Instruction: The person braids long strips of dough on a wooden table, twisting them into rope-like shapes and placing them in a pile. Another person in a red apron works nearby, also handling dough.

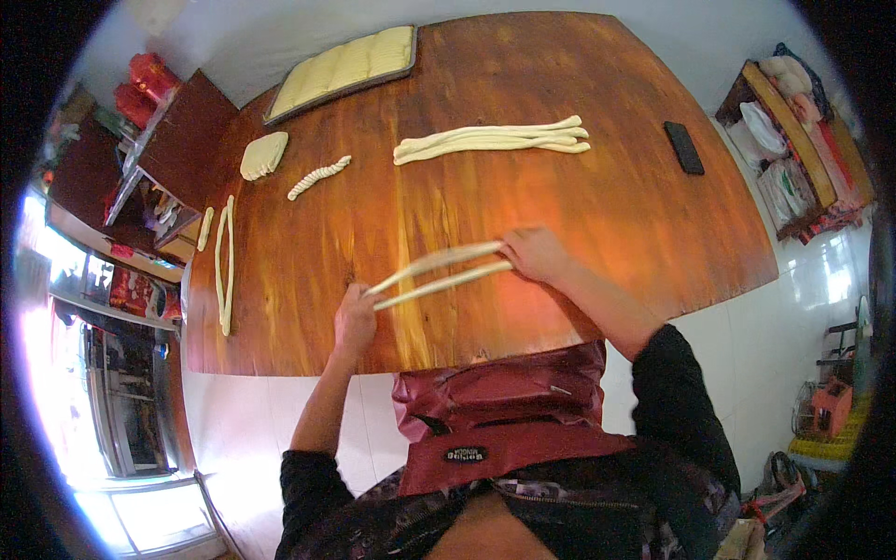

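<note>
A long loop of pale dough [448, 281] is stretched between my two hands over the near part of the wooden table [616, 231]. My left hand [355, 318] grips its left end, and my right hand [535, 253] grips the other. The two strands run side by side with a gap between them; the far one is blurred. Beyond my hands lies a bundle of several long dough strands [490, 138]. A short twisted dough piece [319, 178] rests to its left. Another narrow dough loop [224, 266] lies near the table's left edge.
A metal tray [343, 89] full of pale dough strips stands at the far left. Near it are a small dough slab [264, 155] and a short dough strip [205, 229]. A black phone-like object [683, 148] lies at right. Shelves [791, 154] stand past the right edge.
</note>
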`<action>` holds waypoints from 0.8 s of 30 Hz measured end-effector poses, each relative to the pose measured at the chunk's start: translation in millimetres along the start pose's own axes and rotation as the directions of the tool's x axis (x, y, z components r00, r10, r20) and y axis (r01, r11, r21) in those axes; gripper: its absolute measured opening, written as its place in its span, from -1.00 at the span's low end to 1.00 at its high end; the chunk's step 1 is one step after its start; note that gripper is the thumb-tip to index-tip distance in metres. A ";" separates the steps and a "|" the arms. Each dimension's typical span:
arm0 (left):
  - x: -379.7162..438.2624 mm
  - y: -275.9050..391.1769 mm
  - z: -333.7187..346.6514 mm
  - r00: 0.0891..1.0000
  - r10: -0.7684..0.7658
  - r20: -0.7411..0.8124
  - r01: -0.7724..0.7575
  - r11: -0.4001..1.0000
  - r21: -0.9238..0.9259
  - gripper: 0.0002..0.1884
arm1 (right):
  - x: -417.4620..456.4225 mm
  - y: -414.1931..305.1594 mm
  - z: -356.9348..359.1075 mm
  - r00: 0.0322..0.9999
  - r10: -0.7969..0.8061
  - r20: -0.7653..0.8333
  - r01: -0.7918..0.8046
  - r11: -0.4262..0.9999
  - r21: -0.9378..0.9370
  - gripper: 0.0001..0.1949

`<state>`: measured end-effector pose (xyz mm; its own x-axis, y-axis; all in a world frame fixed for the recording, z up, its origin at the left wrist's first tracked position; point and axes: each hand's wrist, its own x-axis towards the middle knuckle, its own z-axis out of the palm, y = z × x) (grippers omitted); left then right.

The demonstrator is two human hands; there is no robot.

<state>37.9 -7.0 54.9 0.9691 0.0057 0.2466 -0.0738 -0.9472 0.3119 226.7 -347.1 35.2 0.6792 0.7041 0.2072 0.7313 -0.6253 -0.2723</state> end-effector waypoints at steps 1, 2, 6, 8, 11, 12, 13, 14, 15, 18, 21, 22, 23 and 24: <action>3.2 1.5 -11.3 0.999 -0.002 0.041 0.000 0.998 0.062 -0.84 | -10.0 2.3 -3.0 0.998 -0.048 -0.043 0.047 0.999 -0.017 -0.68; -3.1 3.2 -15.6 0.994 -0.015 0.108 0.003 0.993 0.116 -0.87 | -8.9 -6.8 -15.7 0.965 0.221 0.145 -0.228 0.973 0.038 -0.67; -7.1 -9.6 -34.2 0.982 -0.022 0.188 -0.014 0.982 0.187 -0.95 | 15.5 -1.0 -14.0 0.979 0.132 -0.154 -0.154 0.978 -0.139 -0.59; -8.7 -30.9 -48.4 0.968 0.002 0.249 -0.059 0.974 0.220 -0.95 | -21.9 -13.0 -10.9 0.966 -0.074 -0.246 0.023 0.979 -0.202 -0.54; -53.7 -46.1 -87.6 0.921 0.065 0.383 -0.189 0.936 0.297 -0.94 | -76.2 -15.1 -22.7 0.987 -0.123 -0.103 0.097 0.969 -0.226 -0.44; -69.4 -55.6 -91.7 0.914 0.058 0.401 -0.192 0.933 0.303 -0.93 | -76.8 -4.7 -21.6 0.990 -0.123 -0.064 0.104 0.964 -0.245 -0.43; -76.6 -68.2 -94.6 0.907 0.052 0.418 -0.196 0.930 0.310 -0.93 | -72.9 0.5 -19.9 0.992 -0.121 -0.028 0.110 0.958 -0.264 -0.42; -81.1 -88.0 -92.6 0.910 -0.144 0.389 0.055 0.971 0.233 -0.92 | -50.3 4.4 -18.3 0.999 -0.037 -0.021 0.031 0.969 -0.247 -0.41; -87.7 -111.4 -83.8 0.865 -0.337 0.370 0.308 0.941 0.138 -0.91 | -11.5 11.3 -22.1 0.999 0.043 -0.008 -0.044 0.971 -0.236 -0.41; -79.7 -115.7 -84.2 0.913 -0.285 0.293 0.256 0.957 0.135 -0.89 | 28.6 25.5 -3.7 0.983 0.153 -0.104 -0.171 0.966 -0.194 -0.43; -86.4 -103.8 -83.2 0.987 -0.029 0.158 -0.010 0.970 0.243 -0.85 | 7.9 21.8 -6.7 0.988 0.037 -0.152 -0.039 0.999 -0.015 -0.56; -95.3 -96.1 -80.4 0.992 0.041 0.116 -0.072 0.960 0.272 -0.82 | -16.4 15.1 -12.2 0.991 -0.026 -0.132 0.027 1.000 0.002 -0.62; -111.5 -98.7 -66.4 0.990 -0.111 0.083 0.093 0.978 0.187 -0.73 | -45.3 13.1 -12.8 0.989 -0.086 -0.118 0.090 0.996 0.027 -0.66; -128.2 -101.2 -51.4 0.964 -0.260 0.049 0.255 0.963 0.091 -0.63 | -55.3 14.5 -15.0 0.983 -0.149 -0.111 0.155 0.987 0.047 -0.71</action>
<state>-91.0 104.7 38.8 0.9652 0.2364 0.1118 0.1977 -0.9394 0.2801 200.6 -400.1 33.9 0.5649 0.7479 0.3486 0.8243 -0.4919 -0.2803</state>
